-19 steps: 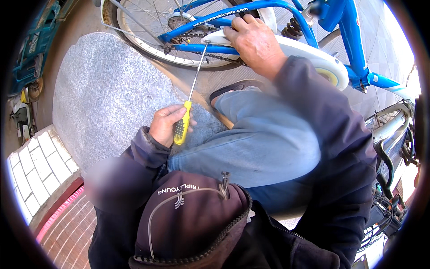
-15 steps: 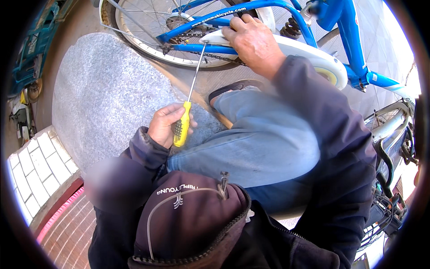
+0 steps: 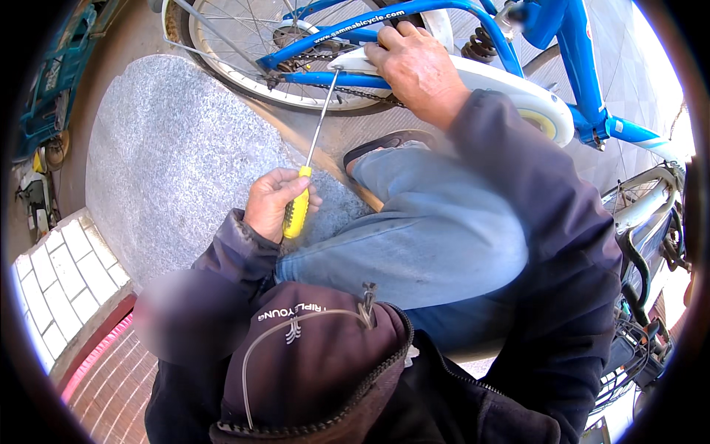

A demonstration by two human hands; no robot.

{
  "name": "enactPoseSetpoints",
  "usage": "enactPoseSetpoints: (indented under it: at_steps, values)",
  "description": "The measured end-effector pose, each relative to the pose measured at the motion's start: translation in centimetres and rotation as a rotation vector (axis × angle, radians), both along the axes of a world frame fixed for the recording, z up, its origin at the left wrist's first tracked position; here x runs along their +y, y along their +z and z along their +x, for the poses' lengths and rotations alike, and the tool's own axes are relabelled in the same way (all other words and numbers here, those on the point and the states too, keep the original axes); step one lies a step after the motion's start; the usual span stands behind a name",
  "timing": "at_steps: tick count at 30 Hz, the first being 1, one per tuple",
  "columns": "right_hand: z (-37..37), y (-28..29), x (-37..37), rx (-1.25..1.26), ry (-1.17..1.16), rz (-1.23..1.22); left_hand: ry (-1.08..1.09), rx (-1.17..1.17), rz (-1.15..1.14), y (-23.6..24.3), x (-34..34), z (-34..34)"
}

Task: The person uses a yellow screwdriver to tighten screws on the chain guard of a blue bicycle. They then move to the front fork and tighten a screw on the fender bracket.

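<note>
A screwdriver with a yellow handle is gripped in my left hand, thumb and fingers wrapped round it. Its long metal shaft slants away from me, and the tip meets the narrow rear end of a white chain guard. My right hand is closed over that guard just right of the tip, its fingers curled across the far edge. Behind the guard run the blue frame tube and the chain of a bicycle. Whether the tip sits in a screw is too small to tell.
The bicycle's rear wheel lies beyond a grey speckled stone slab. My bent knee in jeans is between my arms. Teal crates stand far left, and another bicycle stands on the right.
My left hand has turned the screwdriver's handle slightly, and the handle has shifted a little up and left. The right hand stays in place on the chain guard.
</note>
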State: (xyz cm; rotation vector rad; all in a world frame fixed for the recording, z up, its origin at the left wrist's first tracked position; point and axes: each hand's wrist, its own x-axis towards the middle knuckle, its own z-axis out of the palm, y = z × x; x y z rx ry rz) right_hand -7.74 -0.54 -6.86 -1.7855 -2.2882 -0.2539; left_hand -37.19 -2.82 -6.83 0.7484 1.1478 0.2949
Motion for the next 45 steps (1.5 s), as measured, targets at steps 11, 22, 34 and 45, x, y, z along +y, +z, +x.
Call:
enactPoseSetpoints:
  at_steps: [11, 22, 34, 45]
  values:
    - [0.1, -0.3, 0.1, 0.005, 0.015, 0.024, -0.031, -0.035, -0.113, 0.1, 0.4, 0.0]
    - [0.1, 0.1, 0.1, -0.011, 0.026, 0.050, 0.033, 0.087, 0.027, 0.8, 0.0, 0.5]
    - [0.1, -0.6, 0.1, -0.029, 0.006, 0.044, -0.054, 0.151, 0.065, 0.4, 0.7, 0.5]
    - [0.0, -0.2, 0.1, -0.039, 0.000, 0.037, 0.040, 0.261, 0.104, 0.6, 0.2, 0.7]
